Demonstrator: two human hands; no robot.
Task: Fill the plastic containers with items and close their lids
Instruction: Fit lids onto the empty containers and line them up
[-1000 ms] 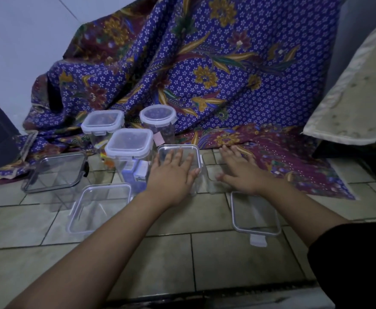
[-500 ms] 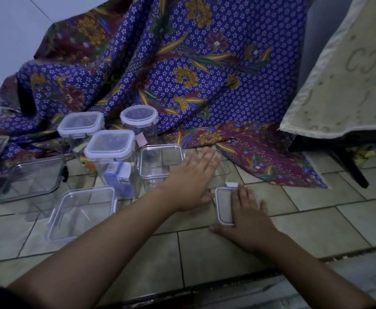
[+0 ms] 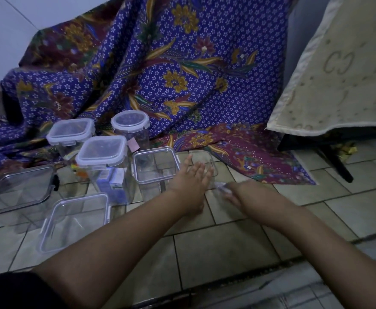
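- Clear plastic, head view: three lidded containers (image 3: 101, 150) at centre left are closed; the front one holds items.
- The open containers (image 3: 156, 165) at centre and lower left still need filling and lids.
- The left hand (image 3: 190, 177) lies flat with fingers straight at the small container (image 3: 205, 156).
- The right hand (image 3: 240, 194), just beside it, is blurred, so its grip cannot be determined.

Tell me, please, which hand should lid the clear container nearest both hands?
Right, probably: the right hand grips the lid beside the clear container, while the left hand lies flat over it.
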